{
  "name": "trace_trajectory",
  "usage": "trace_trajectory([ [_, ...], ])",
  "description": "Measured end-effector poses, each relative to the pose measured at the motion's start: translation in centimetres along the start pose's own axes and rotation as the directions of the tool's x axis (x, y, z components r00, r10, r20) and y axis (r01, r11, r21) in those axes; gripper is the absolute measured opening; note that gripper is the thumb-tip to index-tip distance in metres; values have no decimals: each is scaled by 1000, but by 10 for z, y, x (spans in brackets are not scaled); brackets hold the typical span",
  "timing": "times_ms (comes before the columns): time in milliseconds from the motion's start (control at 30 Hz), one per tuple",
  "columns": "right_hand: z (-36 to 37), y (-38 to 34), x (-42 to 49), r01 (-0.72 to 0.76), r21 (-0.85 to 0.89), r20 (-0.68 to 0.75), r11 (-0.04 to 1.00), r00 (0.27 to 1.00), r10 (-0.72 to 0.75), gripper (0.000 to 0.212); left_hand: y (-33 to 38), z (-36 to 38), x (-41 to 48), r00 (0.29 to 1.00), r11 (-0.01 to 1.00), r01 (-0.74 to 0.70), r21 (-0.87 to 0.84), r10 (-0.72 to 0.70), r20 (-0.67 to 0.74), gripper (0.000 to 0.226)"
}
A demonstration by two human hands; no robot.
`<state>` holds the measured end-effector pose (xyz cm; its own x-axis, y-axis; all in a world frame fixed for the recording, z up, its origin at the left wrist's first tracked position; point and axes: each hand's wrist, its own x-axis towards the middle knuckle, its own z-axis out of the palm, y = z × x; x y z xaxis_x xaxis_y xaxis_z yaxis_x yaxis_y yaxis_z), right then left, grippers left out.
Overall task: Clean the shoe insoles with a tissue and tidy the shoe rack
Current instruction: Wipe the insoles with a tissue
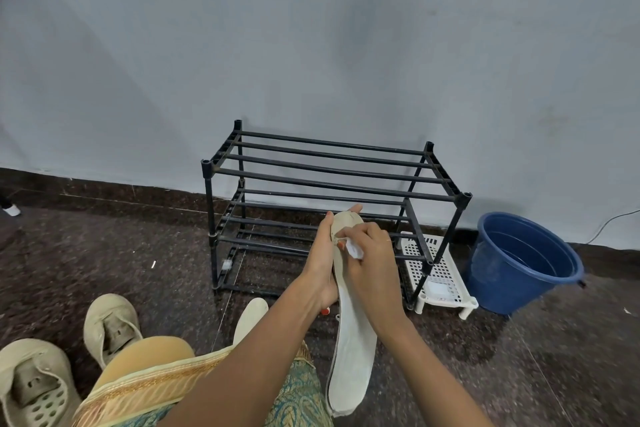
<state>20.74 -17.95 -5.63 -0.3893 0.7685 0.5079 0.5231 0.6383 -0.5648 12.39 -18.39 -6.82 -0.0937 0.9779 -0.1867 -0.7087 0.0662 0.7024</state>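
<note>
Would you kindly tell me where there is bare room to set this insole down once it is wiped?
The rack's top shelf is bare. Open floor lies left of the rack, and more in front of the bucket. Crowded: by the knee, where two shoes and the other insole lie; the basket fills the gap between rack and bucket.

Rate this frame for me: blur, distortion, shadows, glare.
Head view: wide-angle bend slants the skirting and splays the shoe rack. Head view: soft shadows mottle the wall, no harsh glare. Head view: the tissue in the right hand looks slightly smeared, while the insole reads clearly.
</note>
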Motion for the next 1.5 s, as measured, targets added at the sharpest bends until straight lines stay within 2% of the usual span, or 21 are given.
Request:
trace_trajectory([
  [133, 3, -1, 6, 11, -26, 12, 1000, 1000, -11, 24, -1, 0, 0, 1000, 999, 6, -47, -6, 14, 50],
  [367, 0, 3, -11, 21, 68, 104, 997, 994, -28, 21, 2, -2, 3, 998, 995, -25, -99, 18, -68, 48],
  [500, -6, 9, -24, 47, 67, 152, 997, 987, -57, 19, 4, 2, 2, 998, 984, -29, -175, 18, -65, 46],
  [700, -8, 16, -15, 29, -46, 87, 999, 996, -25, 15, 1, 2, 1, 999, 998, -10, -69, 7, -41, 49],
  [867, -6, 15, -1, 9, -95, -14, 995, 1000, -11, 16, 2, 1, -1, 1000, 996, 1, -87, -2, -9, 49],
  [1133, -8, 16, -21, 22, 4, 71, 1000, 997, -22, 16, 4, 0, 2, 997, 984, -48, -172, 35, -75, 47],
  [1233, -12, 18, -26, 18, 17, 49, 1000, 999, -18, 18, 3, 2, 1, 997, 980, -47, -193, 35, -70, 46],
  [1500, -13, 14, -10, 57, 4, -59, 998, 997, -57, 16, 4, 3, -3, 999, 996, 4, -91, -9, -46, 48],
])
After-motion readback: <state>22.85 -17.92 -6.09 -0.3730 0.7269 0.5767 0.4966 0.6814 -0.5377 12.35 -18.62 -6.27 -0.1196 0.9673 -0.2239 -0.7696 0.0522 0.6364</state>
